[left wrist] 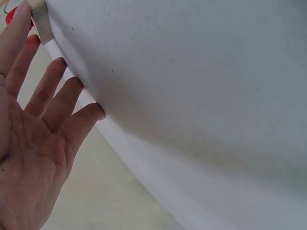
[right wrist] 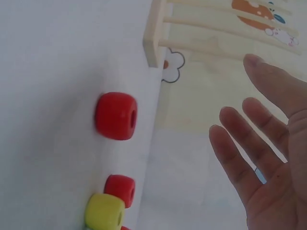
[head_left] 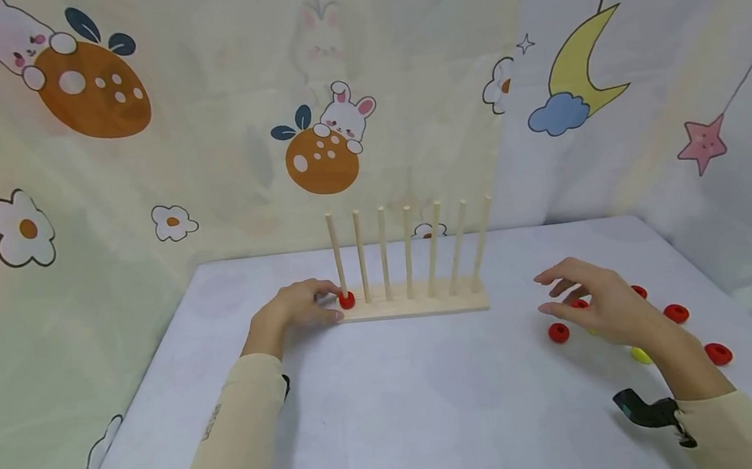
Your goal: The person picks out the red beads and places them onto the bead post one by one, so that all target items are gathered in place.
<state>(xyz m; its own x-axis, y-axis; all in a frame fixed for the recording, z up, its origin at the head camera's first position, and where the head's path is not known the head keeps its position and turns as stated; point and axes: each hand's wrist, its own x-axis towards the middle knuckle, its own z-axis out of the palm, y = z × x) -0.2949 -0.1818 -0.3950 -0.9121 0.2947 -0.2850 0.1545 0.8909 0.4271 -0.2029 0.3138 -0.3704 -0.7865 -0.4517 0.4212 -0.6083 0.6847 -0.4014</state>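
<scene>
A wooden rack (head_left: pixel 417 307) with a row of upright pegs stands toward the back of the table. One red bead (head_left: pixel 347 301) sits at the foot of its leftmost peg. My left hand (head_left: pixel 293 307) is at the left end of the base, thumb and fingertips right at the wood beside that bead. In the left wrist view its fingers are loosely extended. My right hand (head_left: pixel 596 304) hovers at the right over loose beads, fingers spread and nothing between them. A red bead (right wrist: pixel 115 116) and a yellow bead (right wrist: pixel 104 211) lie below it in the right wrist view.
More red beads (head_left: pixel 718 354) and a yellow bead (head_left: pixel 641 355) lie around and under the right hand, some partly hidden. A black strap (head_left: pixel 647 411) sticks out from the right cuff. Behind the white table (head_left: pixel 407 413) hangs a printed cloth (head_left: pixel 216 129).
</scene>
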